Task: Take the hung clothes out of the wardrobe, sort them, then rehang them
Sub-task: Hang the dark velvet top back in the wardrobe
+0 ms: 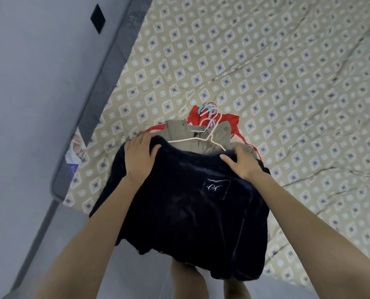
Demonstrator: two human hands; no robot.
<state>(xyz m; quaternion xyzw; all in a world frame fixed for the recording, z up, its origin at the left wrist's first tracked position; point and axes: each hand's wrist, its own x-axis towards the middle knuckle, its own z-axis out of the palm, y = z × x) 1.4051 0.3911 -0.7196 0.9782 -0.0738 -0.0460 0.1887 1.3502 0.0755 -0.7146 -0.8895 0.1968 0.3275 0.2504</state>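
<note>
A dark navy sweater (186, 212) with a small white embroidered patch lies over the bed's near edge, on top of a pile of clothes. My left hand (140, 157) grips its left shoulder and my right hand (242, 162) grips its right shoulder, fingers curled into the fabric. A pale pink hanger (203, 140) sticks out of the sweater's neck. Under it lie an olive-khaki garment (181, 129) and a red garment (233, 120). Several hanger hooks (211, 113), pink and blue, bunch together beyond the pile.
The bed (287, 72) carries a beige sheet with a diamond and circle pattern. A grey mattress edge (106, 67) runs along its left side, with grey floor (28, 104) beyond. A small printed packet (76, 152) sits at the mattress edge. My legs show below the sweater.
</note>
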